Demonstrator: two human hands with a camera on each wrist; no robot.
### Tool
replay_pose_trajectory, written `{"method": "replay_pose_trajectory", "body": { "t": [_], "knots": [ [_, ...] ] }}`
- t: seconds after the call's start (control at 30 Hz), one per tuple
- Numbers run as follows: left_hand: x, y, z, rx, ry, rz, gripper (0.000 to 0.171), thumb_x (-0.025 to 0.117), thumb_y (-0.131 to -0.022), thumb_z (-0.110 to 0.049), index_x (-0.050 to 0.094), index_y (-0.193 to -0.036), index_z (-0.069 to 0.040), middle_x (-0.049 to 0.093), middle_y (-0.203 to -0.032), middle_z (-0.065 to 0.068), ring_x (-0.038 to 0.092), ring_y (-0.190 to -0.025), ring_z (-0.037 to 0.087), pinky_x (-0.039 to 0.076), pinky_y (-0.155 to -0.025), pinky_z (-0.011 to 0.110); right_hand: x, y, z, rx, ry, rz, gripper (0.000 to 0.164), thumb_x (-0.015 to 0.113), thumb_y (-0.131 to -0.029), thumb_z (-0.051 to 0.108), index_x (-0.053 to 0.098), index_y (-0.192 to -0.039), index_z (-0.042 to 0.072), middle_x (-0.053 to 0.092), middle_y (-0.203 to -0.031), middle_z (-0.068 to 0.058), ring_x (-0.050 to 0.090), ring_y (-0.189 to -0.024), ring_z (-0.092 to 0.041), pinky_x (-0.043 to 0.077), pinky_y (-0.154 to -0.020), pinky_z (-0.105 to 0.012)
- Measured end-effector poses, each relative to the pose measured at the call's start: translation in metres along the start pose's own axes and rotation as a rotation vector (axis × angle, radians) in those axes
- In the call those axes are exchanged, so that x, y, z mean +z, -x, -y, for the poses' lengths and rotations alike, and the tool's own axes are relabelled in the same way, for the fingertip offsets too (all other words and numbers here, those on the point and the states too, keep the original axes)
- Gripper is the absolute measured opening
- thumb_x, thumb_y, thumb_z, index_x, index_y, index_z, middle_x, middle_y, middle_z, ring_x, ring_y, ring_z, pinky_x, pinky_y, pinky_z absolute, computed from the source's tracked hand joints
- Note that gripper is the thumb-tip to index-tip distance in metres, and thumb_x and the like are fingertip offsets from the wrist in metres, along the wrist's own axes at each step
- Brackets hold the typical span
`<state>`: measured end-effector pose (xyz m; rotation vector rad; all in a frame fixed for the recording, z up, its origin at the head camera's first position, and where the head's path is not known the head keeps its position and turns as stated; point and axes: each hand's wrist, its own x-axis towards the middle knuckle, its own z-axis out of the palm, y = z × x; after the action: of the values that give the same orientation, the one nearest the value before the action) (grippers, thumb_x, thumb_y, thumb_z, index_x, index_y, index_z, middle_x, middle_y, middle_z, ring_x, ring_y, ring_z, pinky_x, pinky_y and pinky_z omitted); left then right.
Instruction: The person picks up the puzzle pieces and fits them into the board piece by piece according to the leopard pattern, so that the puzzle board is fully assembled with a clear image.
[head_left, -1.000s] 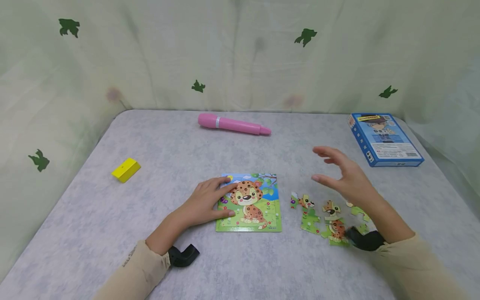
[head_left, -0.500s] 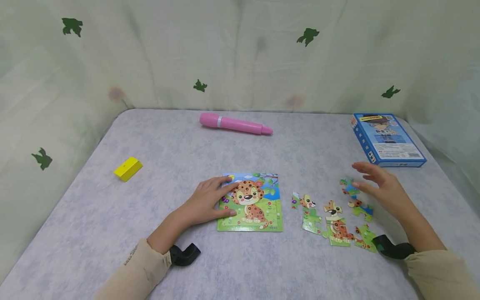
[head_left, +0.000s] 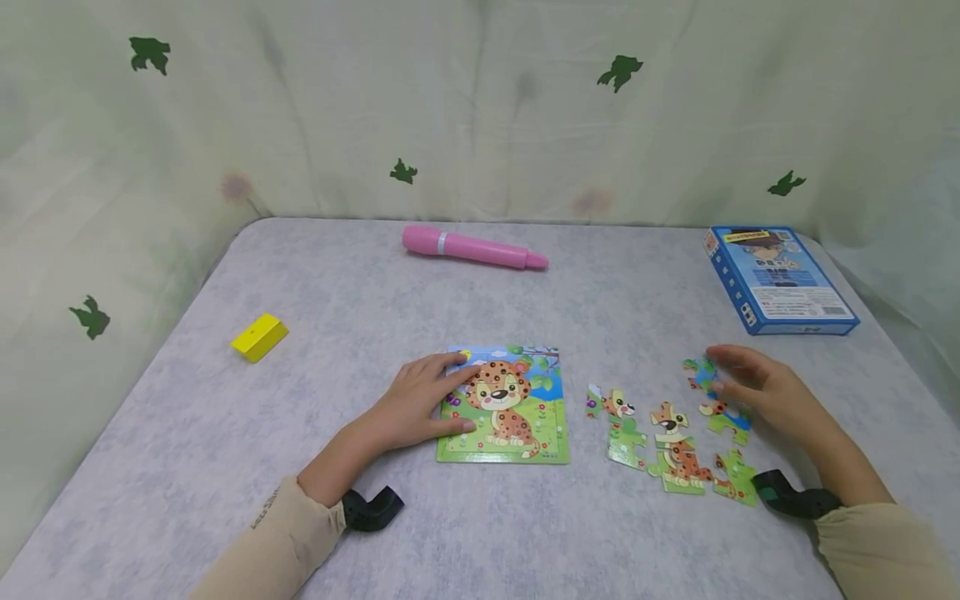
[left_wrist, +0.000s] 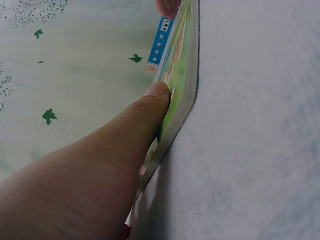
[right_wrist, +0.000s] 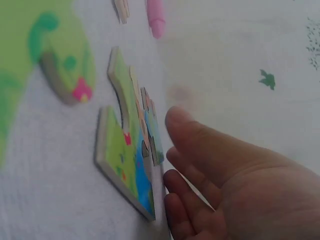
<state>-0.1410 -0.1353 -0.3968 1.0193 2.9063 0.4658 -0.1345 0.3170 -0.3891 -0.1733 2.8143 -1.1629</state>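
My left hand (head_left: 412, 404) rests on the left side of a square leopard puzzle board (head_left: 551, 442), its fingers spread over the picture. In the left wrist view the thumb (left_wrist: 145, 112) lies on the board near its edge. At the right, my right hand (head_left: 772, 392) has its thumb and index finger at the edge of a blue and green puzzle piece (head_left: 701, 373). The right wrist view shows the thumb (right_wrist: 195, 137) apart from the remaining fingers, close to the pieces. Below that piece lies another puzzle piece (head_left: 729, 425), partly covered by the hand.
Several loose puzzle pieces (head_left: 681, 462) lie between board and right hand. A pink pen-shaped object (head_left: 480, 249) lies at the back. A blue box (head_left: 783, 279) stands at the back right, a yellow block (head_left: 259, 337) at the left. Behind the table hangs a pale curtain (head_left: 495, 108).
My right hand has moved to the right and down to the blue and green piece, and its thumb and index finger have come closer together. The left hand has stayed on the board.
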Motion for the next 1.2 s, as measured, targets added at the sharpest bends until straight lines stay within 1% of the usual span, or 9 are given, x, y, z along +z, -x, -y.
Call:
{"method": "replay_pose_trajectory", "body": {
  "t": [0.23,0.4,0.47,0.57,0.67,0.8,0.97,1.1,1.2],
  "knots": [
    [0.0,0.0,-0.001,-0.004,0.003,0.0,0.072,0.04,-0.069,-0.065,0.023,-0.13,-0.03,0.02,-0.132,-0.001,0.016,-0.119,0.02,0.014,-0.091,0.042,-0.002,0.0,-0.003,-0.006,0.007,0.072,0.048,0.055,-0.078,0.032,0.041,-0.12,0.014,0.034,-0.125,-0.007,0.024,-0.116,-0.028,0.021,-0.087,-0.049],
    [0.0,0.0,-0.001,-0.006,0.004,-0.003,0.072,0.041,-0.069,-0.064,0.023,-0.13,-0.03,0.021,-0.132,-0.001,0.016,-0.119,0.02,0.014,-0.091,0.042,-0.003,0.002,-0.004,-0.044,0.041,0.104,0.045,0.054,-0.079,0.03,0.044,-0.12,0.014,0.031,-0.128,-0.012,0.021,-0.117,-0.031,0.019,-0.087,-0.051],
    [0.0,0.0,-0.001,-0.007,0.002,-0.004,0.072,0.041,-0.069,-0.064,0.023,-0.13,-0.031,0.021,-0.132,-0.001,0.016,-0.119,0.02,0.014,-0.091,0.042,-0.004,0.002,-0.004,-0.076,0.046,0.118,0.044,0.053,-0.08,0.028,0.043,-0.12,0.014,0.029,-0.129,-0.013,0.02,-0.118,-0.032,0.019,-0.087,-0.053],
    [0.0,0.0,-0.001,-0.004,0.002,-0.007,0.072,0.041,-0.069,-0.064,0.023,-0.13,-0.03,0.021,-0.132,0.0,0.016,-0.119,0.02,0.015,-0.091,0.042,-0.007,0.003,-0.005,-0.096,0.041,0.135,0.044,0.053,-0.08,0.027,0.043,-0.121,0.015,0.028,-0.13,-0.012,0.018,-0.119,-0.029,0.019,-0.086,-0.053],
    [0.001,0.0,-0.001,-0.002,0.005,-0.009,0.072,0.041,-0.069,-0.064,0.024,-0.13,-0.03,0.022,-0.132,0.0,0.016,-0.119,0.02,0.015,-0.09,0.042,-0.008,0.004,-0.005,-0.111,0.034,0.15,0.044,0.052,-0.081,0.026,0.041,-0.122,0.013,0.027,-0.13,-0.014,0.016,-0.12,-0.029,0.018,-0.086,-0.054],
    [0.001,0.0,-0.001,-0.001,0.002,-0.01,0.072,0.041,-0.069,-0.064,0.024,-0.13,-0.03,0.022,-0.132,0.0,0.016,-0.119,0.02,0.015,-0.09,0.042,-0.008,0.004,-0.006,-0.082,0.078,0.132,0.044,0.052,-0.08,0.029,0.043,-0.121,0.013,0.029,-0.128,-0.015,0.02,-0.117,-0.034,0.019,-0.086,-0.054],
    [0.001,0.0,-0.001,-0.003,0.002,-0.01,0.072,0.042,-0.069,-0.064,0.025,-0.13,-0.029,0.021,-0.132,0.0,0.016,-0.119,0.02,0.014,-0.091,0.042,-0.007,0.002,-0.003,-0.071,0.193,0.086,0.046,0.053,-0.078,0.035,0.047,-0.117,0.01,0.035,-0.122,-0.017,0.028,-0.111,-0.038,0.024,-0.082,-0.054],
    [0.001,0.0,-0.001,-0.004,0.002,-0.009,0.072,0.042,-0.07,-0.063,0.025,-0.13,-0.029,0.021,-0.132,0.0,0.016,-0.119,0.02,0.014,-0.091,0.042,-0.007,0.004,0.001,-0.044,0.228,0.047,0.048,0.053,-0.078,0.037,0.048,-0.116,0.007,0.037,-0.118,-0.017,0.033,-0.106,-0.037,0.028,-0.079,-0.053],
    [0.001,0.0,0.0,-0.002,0.002,-0.007,0.071,0.042,-0.07,-0.064,0.024,-0.13,-0.03,0.021,-0.132,-0.001,0.016,-0.119,0.019,0.014,-0.091,0.042,-0.009,0.006,0.007,-0.008,0.236,0.013,0.05,0.052,-0.078,0.039,0.046,-0.117,0.008,0.037,-0.118,-0.016,0.035,-0.104,-0.036,0.03,-0.077,-0.053]
  ]
}}
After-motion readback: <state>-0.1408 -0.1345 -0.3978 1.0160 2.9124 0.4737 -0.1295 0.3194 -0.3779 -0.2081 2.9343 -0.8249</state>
